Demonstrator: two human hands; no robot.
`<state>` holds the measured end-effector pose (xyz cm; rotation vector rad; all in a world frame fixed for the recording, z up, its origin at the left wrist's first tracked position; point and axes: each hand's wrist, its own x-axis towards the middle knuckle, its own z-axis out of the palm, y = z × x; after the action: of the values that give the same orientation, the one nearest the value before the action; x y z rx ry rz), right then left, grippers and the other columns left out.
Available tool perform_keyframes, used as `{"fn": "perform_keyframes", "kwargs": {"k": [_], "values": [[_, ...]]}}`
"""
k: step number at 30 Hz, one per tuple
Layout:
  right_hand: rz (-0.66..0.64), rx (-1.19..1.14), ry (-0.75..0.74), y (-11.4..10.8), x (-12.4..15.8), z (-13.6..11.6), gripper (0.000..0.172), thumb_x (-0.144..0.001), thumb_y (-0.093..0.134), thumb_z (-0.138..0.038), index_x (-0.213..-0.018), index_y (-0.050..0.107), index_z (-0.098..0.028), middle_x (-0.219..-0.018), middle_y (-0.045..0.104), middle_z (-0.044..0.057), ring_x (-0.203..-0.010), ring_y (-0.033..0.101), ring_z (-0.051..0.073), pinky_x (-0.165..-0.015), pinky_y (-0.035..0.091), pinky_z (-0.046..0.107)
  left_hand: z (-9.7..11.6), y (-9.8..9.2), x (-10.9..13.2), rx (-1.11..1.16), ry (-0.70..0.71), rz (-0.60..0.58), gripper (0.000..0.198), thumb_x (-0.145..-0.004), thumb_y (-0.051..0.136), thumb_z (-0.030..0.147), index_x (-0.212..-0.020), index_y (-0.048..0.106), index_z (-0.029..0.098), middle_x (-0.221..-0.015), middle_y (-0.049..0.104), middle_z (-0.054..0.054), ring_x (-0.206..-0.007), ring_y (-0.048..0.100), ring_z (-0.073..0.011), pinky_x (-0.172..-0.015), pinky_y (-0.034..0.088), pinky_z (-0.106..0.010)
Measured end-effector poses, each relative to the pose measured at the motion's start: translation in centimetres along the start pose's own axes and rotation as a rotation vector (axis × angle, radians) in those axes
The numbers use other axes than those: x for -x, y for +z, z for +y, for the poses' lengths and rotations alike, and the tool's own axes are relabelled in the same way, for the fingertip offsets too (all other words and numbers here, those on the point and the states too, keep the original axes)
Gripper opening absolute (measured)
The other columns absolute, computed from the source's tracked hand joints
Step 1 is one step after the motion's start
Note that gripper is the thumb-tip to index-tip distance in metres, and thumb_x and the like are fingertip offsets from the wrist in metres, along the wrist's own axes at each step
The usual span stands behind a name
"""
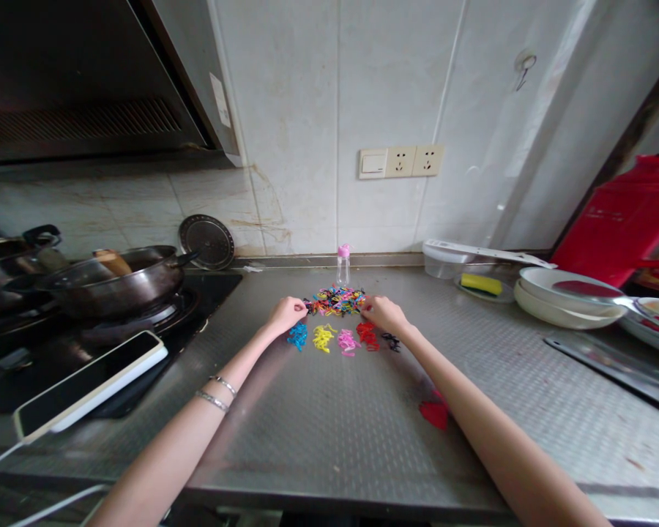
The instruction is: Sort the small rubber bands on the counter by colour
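Landmark: loose heap of small, thin, multicoloured bands on the grey textured metal surface. Left hand at the heap's left edge, right hand at its right edge. Fingers curled inward on both; cannot tell whether either is pinched on a band. Near side of heap, left to right: small blue pile, yellow pile, pink pile, red pile, black pile. Just behind heap: clear upright bottle with pink cap.

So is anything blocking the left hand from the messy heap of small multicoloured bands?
Nothing visible: the left hand is at the left edge of the small multicoloured bands. The clear, pink-capped bottle stands behind them.
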<state>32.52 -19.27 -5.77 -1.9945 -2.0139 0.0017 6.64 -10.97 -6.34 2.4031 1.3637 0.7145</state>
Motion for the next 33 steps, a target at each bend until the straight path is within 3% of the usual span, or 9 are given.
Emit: {"fn": "perform_keyframes", "kwargs": {"k": [5, 9, 18, 25, 30, 33], "values": [[0.023, -0.002, -0.018, 0.0, -0.1, 0.3, 0.019, -0.078, 0.047, -0.025, -0.082, 0.064, -0.019, -0.095, 0.062, 0.007, -0.090, 0.055, 0.016, -0.072, 0.039, 0.020, -0.4, -0.1, 0.0, 0.064, -0.014, 0.015, 0.024, -0.069, 0.053, 0.032, -0.074, 0.068, 0.014, -0.075, 0.068, -0.008, -0.070, 0.060, -0.0169, -0.064, 0.042, -0.024], [0.038, -0.073, 0.002, -0.5, -0.7, 2.2, 0.021, -0.076, 0.047, -0.024, -0.082, 0.066, -0.017, -0.090, 0.065, 0.007, -0.083, 0.057, 0.015, -0.070, 0.039, 0.019, -0.5, -0.1, 0.0, 0.092, -0.040, 0.018, 0.024, -0.069, 0.053, 0.031, -0.075, 0.069, 0.014, -0.076, 0.068, -0.008, -0.072, 0.061, -0.0173, -0.065, 0.043, -0.024], [-0.105, -0.245, -0.024, -1.4, -0.6, 6.5, 0.018, -0.066, 0.052, -0.020, -0.070, 0.069, -0.015, -0.065, 0.066, 0.000, -0.063, 0.058, 0.013, -0.058, 0.041, 0.017, -0.8, -0.2, 0.0, 0.110, -0.056, 0.019, 0.022, -0.068, 0.055, 0.030, -0.074, 0.069, 0.015, -0.076, 0.068, -0.008, -0.072, 0.061, -0.0178, -0.065, 0.043, -0.025], [0.026, -0.237, 0.003, -1.0, -0.8, 7.3, 0.020, -0.066, 0.052, -0.024, -0.072, 0.068, -0.014, -0.070, 0.066, 0.002, -0.066, 0.058, 0.013, -0.059, 0.039, 0.018, 0.0, -0.3, 0.3, 0.071, -0.098, 0.022, 0.021, -0.067, 0.056, 0.031, -0.072, 0.069, 0.015, -0.070, 0.067, -0.007, -0.064, 0.059, -0.0164, -0.059, 0.041, -0.023], [0.046, -0.183, 0.026, -0.8, -0.8, 7.1, 0.021, -0.067, 0.049, -0.024, -0.075, 0.067, -0.016, -0.073, 0.067, 0.003, -0.068, 0.058, 0.013, -0.059, 0.038, 0.018, 1.3, 0.0, 0.6, -0.011, -0.062, 0.000, 0.026, -0.066, 0.057, 0.040, -0.071, 0.069, 0.017, -0.067, 0.066, -0.006, -0.060, 0.057, -0.0161, -0.055, 0.037, -0.023], [0.048, -0.139, 0.036, -0.8, -0.6, 6.6, 0.022, -0.068, 0.048, -0.024, -0.077, 0.067, -0.017, -0.074, 0.066, 0.004, -0.068, 0.058, 0.013, -0.058, 0.036, 0.018, 1.6, 0.1, 0.6, -0.068, -0.077, 0.011, 0.020, -0.067, 0.056, 0.032, -0.070, 0.069, 0.017, -0.068, 0.066, -0.005, -0.061, 0.056, -0.0159, -0.054, 0.035, -0.023]]}}
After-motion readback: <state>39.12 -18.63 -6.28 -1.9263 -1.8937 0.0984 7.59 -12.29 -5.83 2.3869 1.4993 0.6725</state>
